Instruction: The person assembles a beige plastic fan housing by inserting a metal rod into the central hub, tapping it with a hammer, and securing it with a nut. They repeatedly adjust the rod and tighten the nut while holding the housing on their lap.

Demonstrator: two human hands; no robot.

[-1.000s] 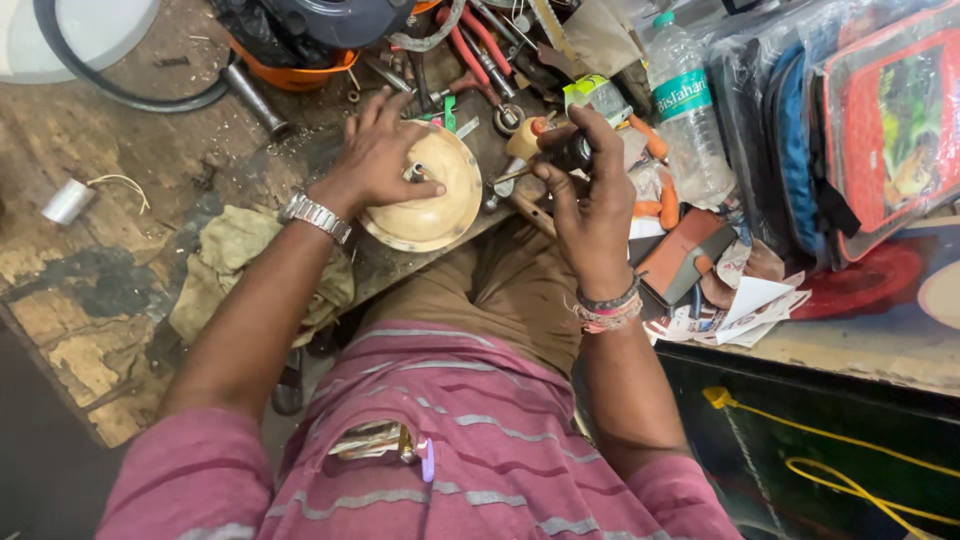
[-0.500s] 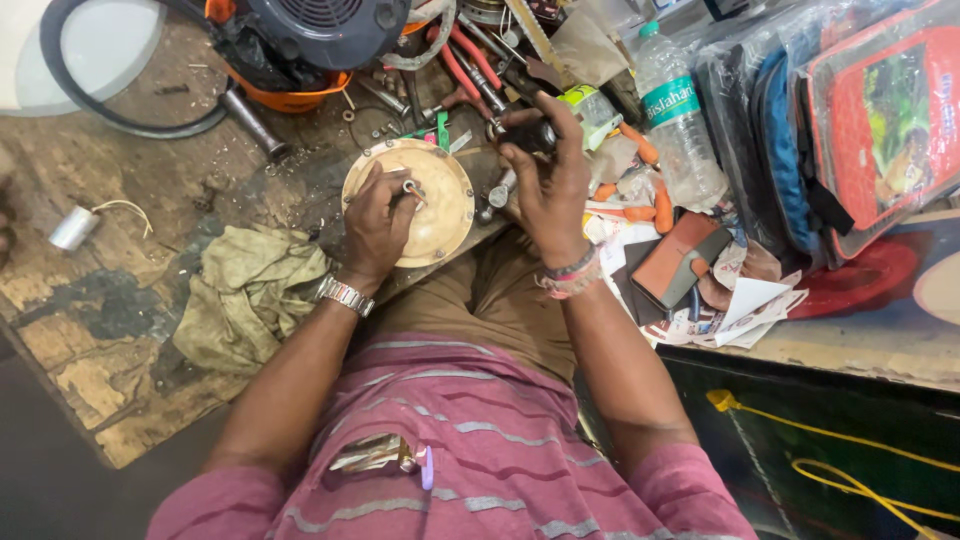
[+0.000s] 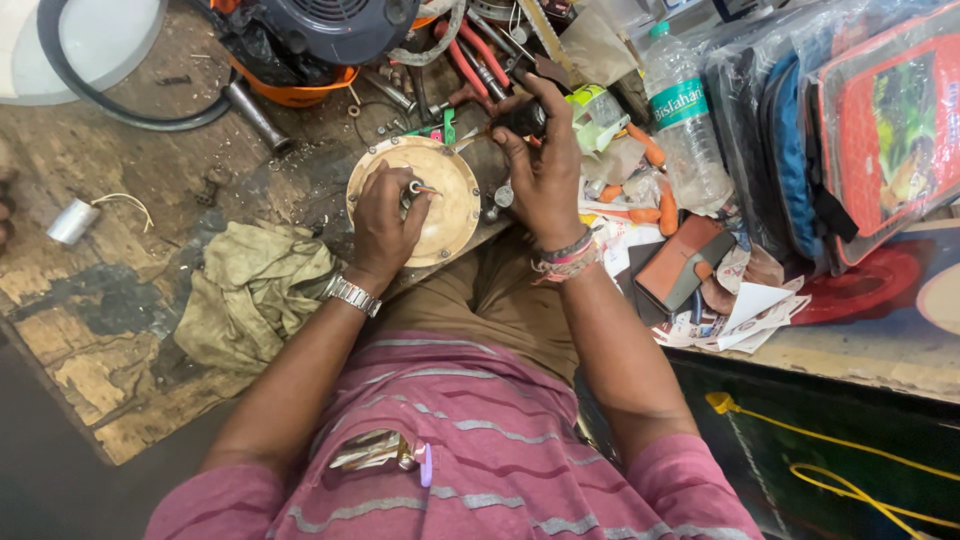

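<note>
Left hand (image 3: 385, 225) now sits lower on the tan round cover plate (image 3: 455, 195) on the worktop (image 3: 120, 300), fingertips closed on the small centre piece (image 3: 413, 187); earlier it spread over the plate. Right hand (image 3: 545, 165), farther right, has lifted a dark small part (image 3: 525, 118), fingers pinching it. Olive rag (image 3: 250, 290) left, plastic bottle (image 3: 685, 115) far right.

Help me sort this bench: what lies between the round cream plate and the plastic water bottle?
In the head view, the right hand, gripping a small dark part, lies between round cream plate and water bottle.
</note>
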